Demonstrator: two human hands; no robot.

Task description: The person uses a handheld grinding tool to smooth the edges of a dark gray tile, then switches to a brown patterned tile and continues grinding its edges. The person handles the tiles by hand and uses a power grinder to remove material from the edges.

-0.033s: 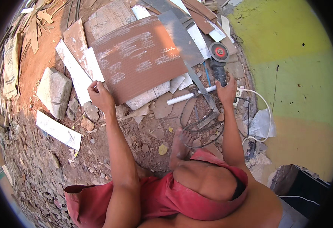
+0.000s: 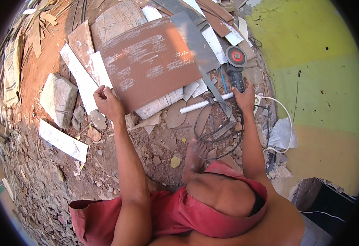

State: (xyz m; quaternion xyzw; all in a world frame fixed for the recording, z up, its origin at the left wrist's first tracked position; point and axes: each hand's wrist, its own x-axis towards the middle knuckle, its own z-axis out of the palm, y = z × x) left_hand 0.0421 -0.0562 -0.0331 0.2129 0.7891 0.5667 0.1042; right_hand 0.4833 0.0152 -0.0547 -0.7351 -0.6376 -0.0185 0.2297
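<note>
Head view shows a grinder [image 2: 235, 76] right of a broad brown tile [image 2: 155, 61], its round disc at the far end and its body pointing back toward the person. The right hand [image 2: 245, 99] is closed around the near end of the grinder's body, with most of the fingers hidden from view. The left hand [image 2: 110, 107] is at the tile's left side, near a narrow white strip [image 2: 101, 69], its fingers curled in and the thumb close to the fingertips; whether it pinches anything thin cannot be told.

The tile lies over other slabs, its surface marked with pale honeycomb patches. Between the tile and the right hand, a white tube [image 2: 191, 108] lies by a looped black cable [image 2: 218, 158]. A pale rock [image 2: 58, 99] sits left of the left hand, and a loose white piece [image 2: 63, 140] lies nearer. To the right, a white cord [image 2: 288, 110] curves beside a clear plastic bag [image 2: 283, 134], along a yellow and green painted surface [image 2: 310, 74].
</note>
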